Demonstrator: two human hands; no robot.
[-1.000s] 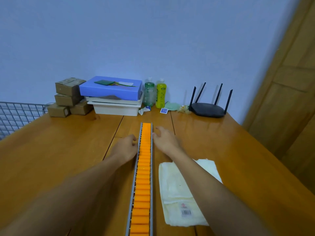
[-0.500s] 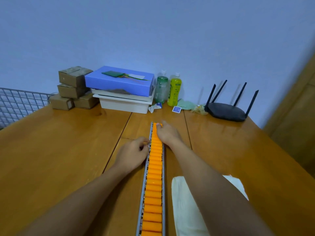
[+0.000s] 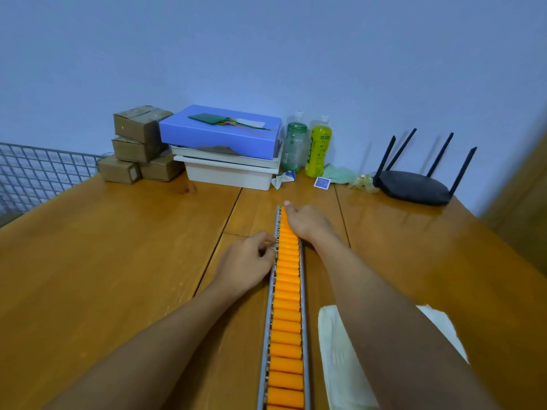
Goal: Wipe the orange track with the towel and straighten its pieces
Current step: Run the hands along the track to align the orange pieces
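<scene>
A long orange track (image 3: 286, 318) of many short orange pieces in a grey metal rail runs away from me down the middle of the wooden table (image 3: 118, 261). My right hand (image 3: 307, 221) lies over the track's far end, fingers resting on the last pieces. My left hand (image 3: 247, 263) presses against the rail's left side a little nearer, fingers curled with the fingertips on the rail. A cream towel (image 3: 340, 359) lies flat on the table right of the track, partly hidden under my right forearm. Neither hand touches the towel.
Along the wall stand brown cardboard boxes (image 3: 139, 143), a blue box (image 3: 220, 131) on white trays (image 3: 231, 170), two bottles (image 3: 318, 146), small packets and a black router (image 3: 414, 187). A wire grid (image 3: 38, 173) borders the table's left. A wooden door is at the right.
My right hand slid forward from beside the track onto its far end. The left hand stayed against the rail's left side. The view shifted forward, so less of the towel shows.
</scene>
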